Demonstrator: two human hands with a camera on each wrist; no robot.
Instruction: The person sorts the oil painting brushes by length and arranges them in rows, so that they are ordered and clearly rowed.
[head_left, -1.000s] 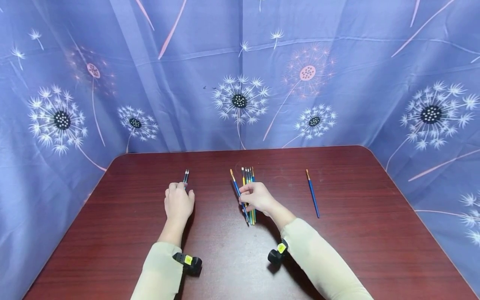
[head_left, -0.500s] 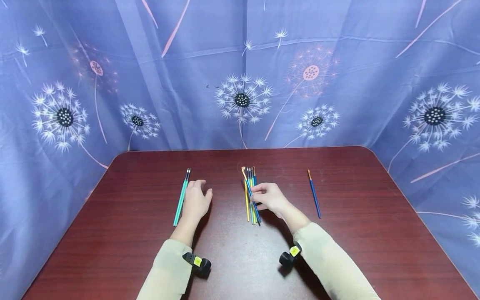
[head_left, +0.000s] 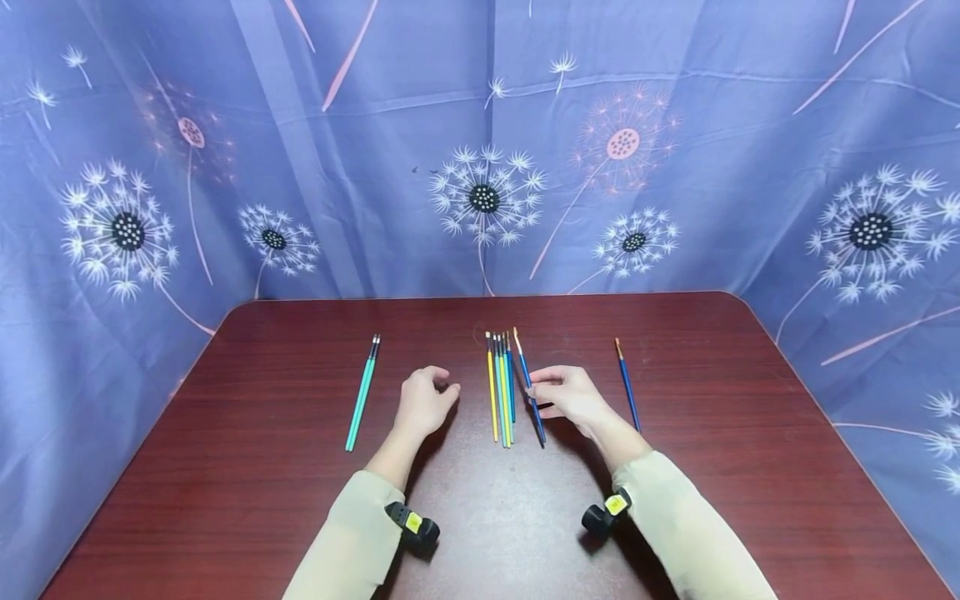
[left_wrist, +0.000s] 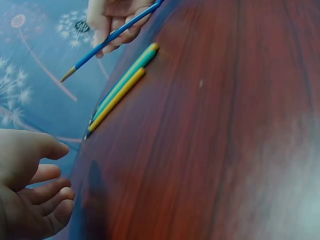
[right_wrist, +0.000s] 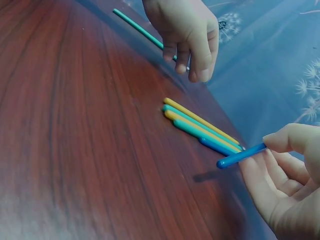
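Observation:
Between thumb and fingers my right hand pinches a blue paintbrush, bristles pointing away from me. The right wrist view shows this blue paintbrush raised off the table, with a shadow below it. Just left of it lies a bundle of yellow, green and blue paintbrushes, side by side on the table. My left hand holds nothing; its fingers are loosely bent, and it hovers between that bundle and two green paintbrushes lying together at the left.
A single blue paintbrush lies on the right, partly behind my right forearm. The dark red wooden table ends at a blue curtain printed with dandelions, along the back and sides.
My right hand has carried the blue paintbrush rightward, across the bundle to its right side. Off the two green paintbrushes, my left hand has come right, toward the bundle.

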